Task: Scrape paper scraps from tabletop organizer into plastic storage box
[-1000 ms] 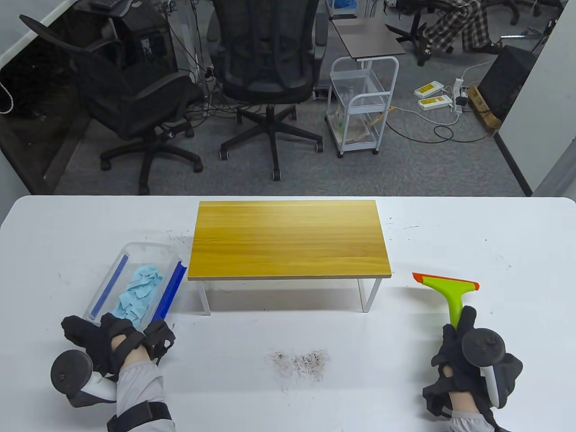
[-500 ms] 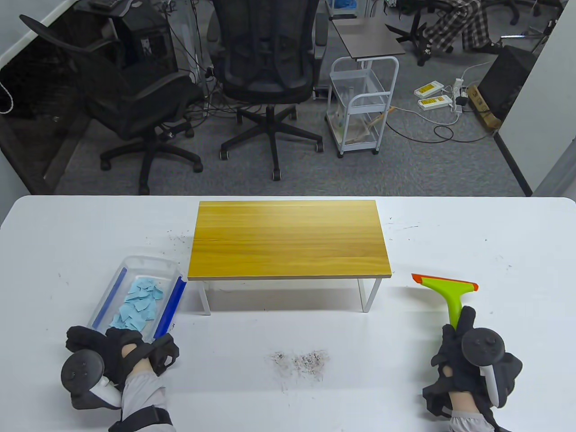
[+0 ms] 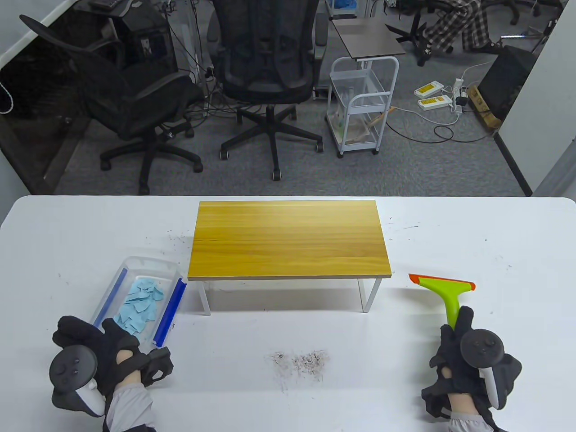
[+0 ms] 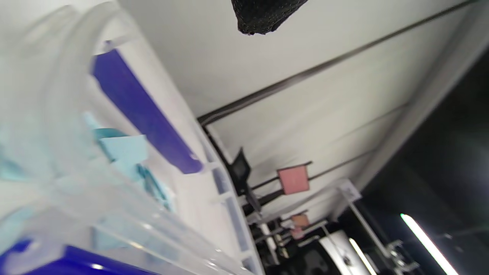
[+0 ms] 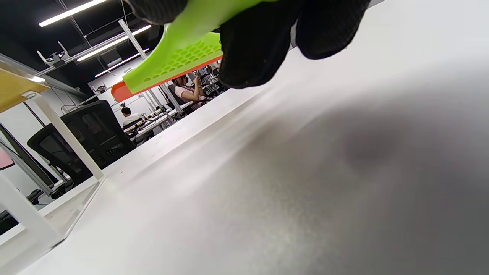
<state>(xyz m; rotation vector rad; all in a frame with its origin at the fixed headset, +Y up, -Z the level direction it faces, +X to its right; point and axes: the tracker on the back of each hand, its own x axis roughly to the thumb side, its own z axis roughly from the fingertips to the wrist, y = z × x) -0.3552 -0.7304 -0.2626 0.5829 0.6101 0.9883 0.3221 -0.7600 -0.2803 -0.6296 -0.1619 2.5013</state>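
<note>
A: What does the left hand [image 3: 105, 355] do, at the lower left of the table view?

B: It sits at the near end of the plastic storage box [image 3: 167, 275], palm down, tracker toward the bottom edge. Whether the fingers hold the box rim, I cannot tell; the glove hides them. In the left wrist view only one black fingertip [image 4: 263, 17] shows at the top edge.

A: And the box?

B: It lies flat on the white table [image 3: 288, 396], left of the tabletop organizer [image 3: 288, 238], with blue paper scraps [image 3: 139, 306] inside. One second ago its near end was lifted and tilted; now it rests down, and the hand has moved a little lower and left.

A: The organizer?

B: In the middle of the frame, its wooden top bare. It has not moved.

A: The right hand [image 3: 468, 360]?

B: At the lower right, the fingers are curled around the green handle of the scraper [image 3: 445, 288], with the orange blade pointing to the upper left. Compared with before, it has shifted only slightly to the left.
</note>
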